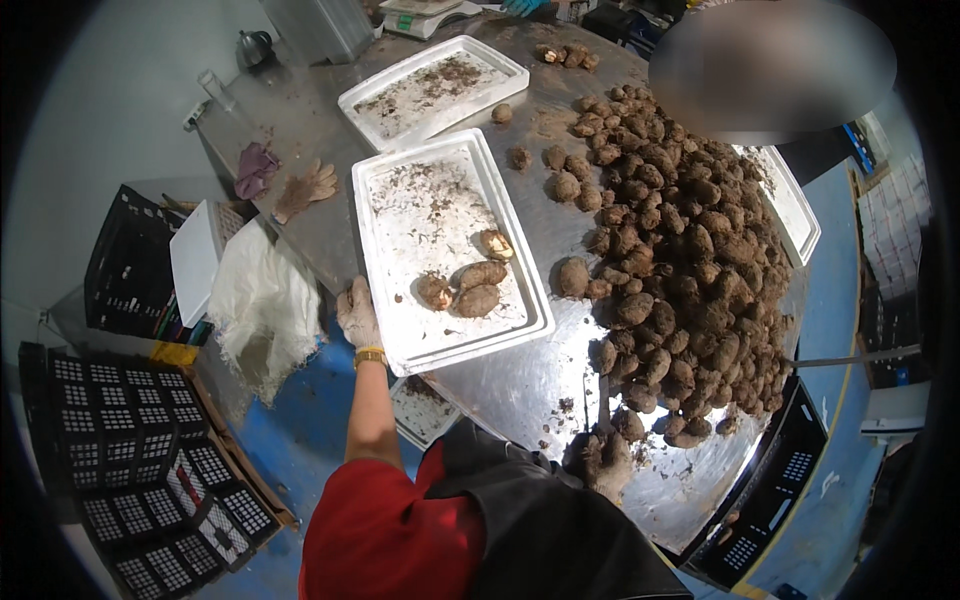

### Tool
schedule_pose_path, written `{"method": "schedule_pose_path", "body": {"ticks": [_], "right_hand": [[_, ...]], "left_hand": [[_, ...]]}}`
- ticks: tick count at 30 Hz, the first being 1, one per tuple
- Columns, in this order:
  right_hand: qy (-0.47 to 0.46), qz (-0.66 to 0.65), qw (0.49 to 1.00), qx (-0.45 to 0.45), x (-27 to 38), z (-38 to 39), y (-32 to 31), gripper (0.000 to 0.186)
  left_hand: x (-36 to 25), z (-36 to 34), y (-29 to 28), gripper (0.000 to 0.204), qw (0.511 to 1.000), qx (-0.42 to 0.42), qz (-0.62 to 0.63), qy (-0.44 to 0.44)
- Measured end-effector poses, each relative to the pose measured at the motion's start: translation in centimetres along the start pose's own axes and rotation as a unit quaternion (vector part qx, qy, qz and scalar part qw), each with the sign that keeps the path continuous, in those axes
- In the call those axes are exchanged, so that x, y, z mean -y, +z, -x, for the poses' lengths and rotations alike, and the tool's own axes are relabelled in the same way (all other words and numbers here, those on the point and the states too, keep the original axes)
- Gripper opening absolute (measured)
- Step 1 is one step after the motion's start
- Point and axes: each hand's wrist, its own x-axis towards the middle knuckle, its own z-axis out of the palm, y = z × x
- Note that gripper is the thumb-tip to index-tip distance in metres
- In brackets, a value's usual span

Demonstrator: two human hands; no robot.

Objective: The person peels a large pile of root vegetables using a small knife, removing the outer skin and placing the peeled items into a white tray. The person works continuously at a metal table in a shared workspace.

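My left hand (358,314), in a soiled glove, grips the left rim of a white tray (461,357). In this tray lie several brown, rough-skinned taro corms (478,300), one with a pale cut face (496,245), among crumbs of soil. My right hand (606,467), gloved and dirty, is closed near the table's front edge. A narrow dark blade, seemingly a knife (604,402), rises from its fingers; the handle is hidden. Right beside that hand begins a large heap of taro (690,260) on the metal table (490,395).
A second white tray (433,92) with soil sits behind the first, and another tray (797,220) is beyond the heap. A loose glove (307,190) and purple cloth (256,170) lie left. Black crates (130,450) and a white sack (265,310) flank the table. A person stands opposite.
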Motion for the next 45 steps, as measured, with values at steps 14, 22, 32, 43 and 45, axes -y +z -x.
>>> {"method": "schedule_pose_path", "body": {"ticks": [14,22,32,43,45], "right_hand": [[-0.034,0.007,0.999,-0.027,1.4,0.0,-0.5,0.04],[-0.018,-0.045,0.999,0.006,2.0,0.2,-1.5,0.035],[0.005,0.024,0.999,-0.039,4.8,0.2,-2.6,0.021],[-0.014,0.017,0.998,-0.057,4.3,0.4,-1.9,0.025],[-0.004,0.027,0.998,-0.057,4.3,0.5,-1.9,0.025]], "left_hand": [[-4.3,-0.5,-4.0,0.052,0.945,0.135,0.156,-0.255],[-3.2,0.0,-5.3,0.042,0.9,0.19,0.236,-0.312],[4.9,5.2,-12.7,0.029,0.91,0.114,0.191,-0.351],[8.7,9.5,-9.1,0.023,0.925,0.089,0.142,-0.34],[7.5,10.2,-9.8,0.022,0.93,0.122,0.087,-0.335]]}}
